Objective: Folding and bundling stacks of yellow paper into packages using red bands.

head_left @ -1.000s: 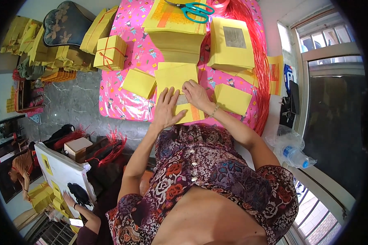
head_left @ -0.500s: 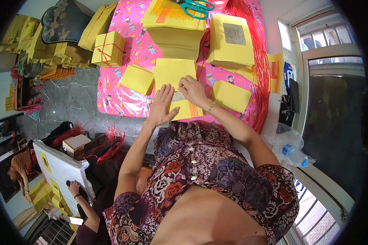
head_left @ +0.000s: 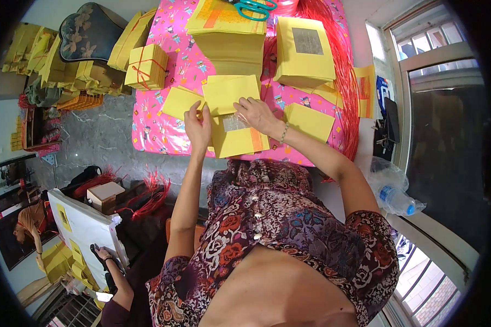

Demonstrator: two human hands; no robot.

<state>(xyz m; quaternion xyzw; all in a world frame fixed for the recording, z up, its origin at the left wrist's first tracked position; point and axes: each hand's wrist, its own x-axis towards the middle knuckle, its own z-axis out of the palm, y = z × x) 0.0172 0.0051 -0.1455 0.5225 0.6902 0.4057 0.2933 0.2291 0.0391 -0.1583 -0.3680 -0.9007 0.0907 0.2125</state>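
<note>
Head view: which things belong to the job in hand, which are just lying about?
Likely in the job:
upper yellow paper, right hand on it, left hand beside its left edge
grey-patched yellow paper
tall yellow stack

Probably lying about:
blue-capped plastic bottle
blue floral padded piece

No lettering, labels, numbers or signs legible in view.

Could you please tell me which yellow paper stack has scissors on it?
The tall back-middle stack on the pink table: teal-handled scissors lie on it; the others carry none.
</note>
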